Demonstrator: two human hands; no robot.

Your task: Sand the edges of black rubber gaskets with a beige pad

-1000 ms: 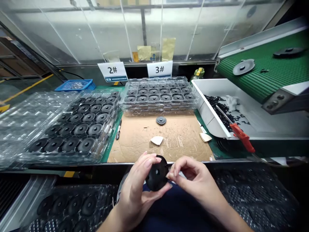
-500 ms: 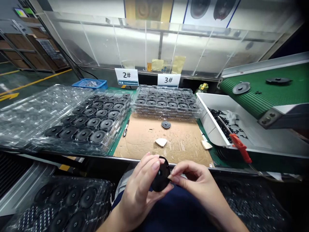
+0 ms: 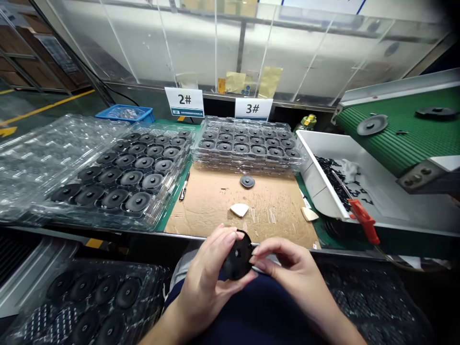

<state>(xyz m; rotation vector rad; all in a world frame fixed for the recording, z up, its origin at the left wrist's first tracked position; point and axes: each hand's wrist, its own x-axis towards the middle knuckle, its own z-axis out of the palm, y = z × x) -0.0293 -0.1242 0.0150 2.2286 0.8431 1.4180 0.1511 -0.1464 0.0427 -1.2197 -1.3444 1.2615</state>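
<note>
A round black disc (image 3: 237,257) is held upright on its edge in front of my body, just below the table's front edge. My left hand (image 3: 206,270) grips it by the rim, fingers on top and thumb below. At the disc's right edge, the thumb and forefinger of my right hand (image 3: 283,263) are pinched together; anything between them is too small to tell. Beyond my hands, a white wedge-shaped pad (image 3: 239,209) lies on the cardboard sheet (image 3: 201,206), and another disc (image 3: 247,181) lies farther back.
Clear trays of black discs stand at the left (image 3: 131,178) and back (image 3: 247,143). A white bin (image 3: 377,191) of small black parts, a red-handled tool (image 3: 363,221) and a green conveyor (image 3: 406,124) are at the right. More trays (image 3: 89,297) sit below the table.
The view has tilted down and come slightly closer to the table. Both hands keep the same hold at the disc, with little visible movement.
</note>
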